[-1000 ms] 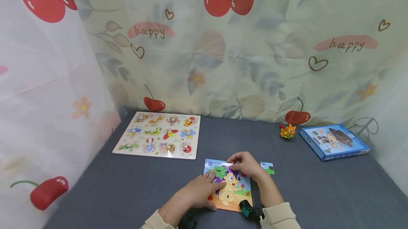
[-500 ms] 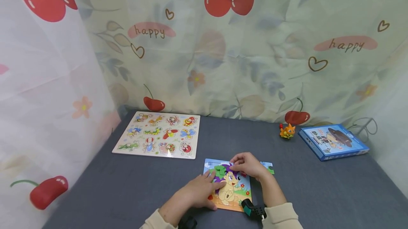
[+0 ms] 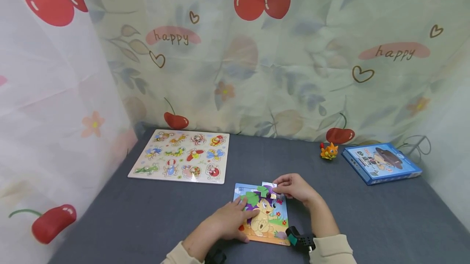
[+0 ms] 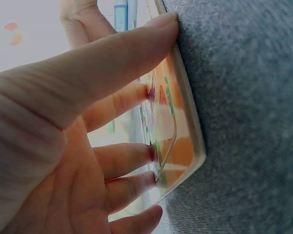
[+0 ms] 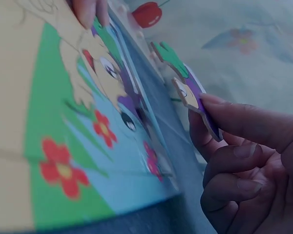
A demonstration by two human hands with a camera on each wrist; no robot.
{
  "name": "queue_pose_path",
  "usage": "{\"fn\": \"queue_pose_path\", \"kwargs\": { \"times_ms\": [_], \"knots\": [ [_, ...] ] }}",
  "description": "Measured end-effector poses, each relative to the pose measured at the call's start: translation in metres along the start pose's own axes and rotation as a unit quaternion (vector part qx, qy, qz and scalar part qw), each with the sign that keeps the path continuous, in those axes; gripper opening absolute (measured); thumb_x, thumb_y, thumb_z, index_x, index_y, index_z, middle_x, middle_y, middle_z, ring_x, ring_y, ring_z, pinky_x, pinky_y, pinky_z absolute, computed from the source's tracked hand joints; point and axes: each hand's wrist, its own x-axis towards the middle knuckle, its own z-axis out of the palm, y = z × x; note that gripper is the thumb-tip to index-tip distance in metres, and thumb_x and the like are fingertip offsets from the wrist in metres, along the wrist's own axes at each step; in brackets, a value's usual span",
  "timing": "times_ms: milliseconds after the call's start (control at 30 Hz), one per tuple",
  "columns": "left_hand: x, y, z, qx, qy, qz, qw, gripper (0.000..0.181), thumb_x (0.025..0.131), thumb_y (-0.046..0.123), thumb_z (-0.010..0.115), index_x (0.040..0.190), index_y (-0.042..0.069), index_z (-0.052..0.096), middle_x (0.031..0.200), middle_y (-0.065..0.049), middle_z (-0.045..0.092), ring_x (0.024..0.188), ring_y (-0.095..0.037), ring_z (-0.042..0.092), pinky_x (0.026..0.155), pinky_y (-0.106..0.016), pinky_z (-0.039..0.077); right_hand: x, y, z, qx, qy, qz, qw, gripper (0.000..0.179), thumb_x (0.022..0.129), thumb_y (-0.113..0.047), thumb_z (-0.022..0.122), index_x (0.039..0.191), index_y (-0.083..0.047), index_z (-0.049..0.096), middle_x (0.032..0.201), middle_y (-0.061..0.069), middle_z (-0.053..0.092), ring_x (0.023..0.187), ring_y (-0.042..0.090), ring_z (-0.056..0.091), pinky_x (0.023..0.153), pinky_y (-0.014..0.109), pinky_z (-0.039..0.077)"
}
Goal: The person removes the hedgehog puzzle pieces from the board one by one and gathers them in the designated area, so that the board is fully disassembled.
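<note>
A hedgehog jigsaw puzzle [image 3: 269, 238] lies in its tray near the front of the table. My left hand [image 3: 230, 219] rests on its left side, thumb at the near edge and fingertips on the picture, as the left wrist view also shows. Above the puzzle's top right part, my right hand [image 3: 295, 187] pinches a jigsaw piece [image 5: 189, 82] between thumb and forefinger. The piece is green and purple with part of an eye, and appears tilted and raised off the picture in the right wrist view. The other right fingers are curled beneath.
An insect puzzle board [image 3: 194, 177] lies at the back left. Toward the back right are a small orange toy figure [image 3: 329, 151] and a blue box [image 3: 382, 163]. A printed curtain [image 3: 205, 68] hangs behind the dark table [image 3: 165, 215].
My right hand has drawn back to the right with the piece, which shows more fully now. A loose piece seen right of the puzzle earlier is now hidden from view. The left hand stays put.
</note>
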Motion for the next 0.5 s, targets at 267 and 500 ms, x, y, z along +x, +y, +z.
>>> {"fn": "queue_pose_path", "kwargs": {
  "times_ms": [267,500],
  "knots": [
    [0.000,-0.001,0.001,-0.004,0.004,-0.002,1.0000,0.068,0.074,0.044,0.074,0.136,0.036,0.047,0.151,-0.008,0.033,0.140,-0.029,0.028,0.110,-0.045,0.031,-0.006,0.008,-0.018,-0.010,0.031,0.018,0.9993,0.030,0.084,-0.022,0.069,0.107,-0.003,0.067,0.077,0.000,0.064,0.061,0.015,0.044,0.056,0.025,0.038],
    [0.000,-0.001,0.002,-0.003,0.001,0.003,1.0000,0.068,0.074,0.045,0.073,0.136,0.037,0.046,0.151,-0.008,0.032,0.141,-0.029,0.027,0.111,-0.045,0.031,-0.014,0.018,-0.038,-0.006,0.028,0.013,0.9995,0.034,0.085,-0.024,0.068,0.110,-0.001,0.066,0.081,0.000,0.064,0.061,0.016,0.044,0.055,0.026,0.038]
  ]
}}
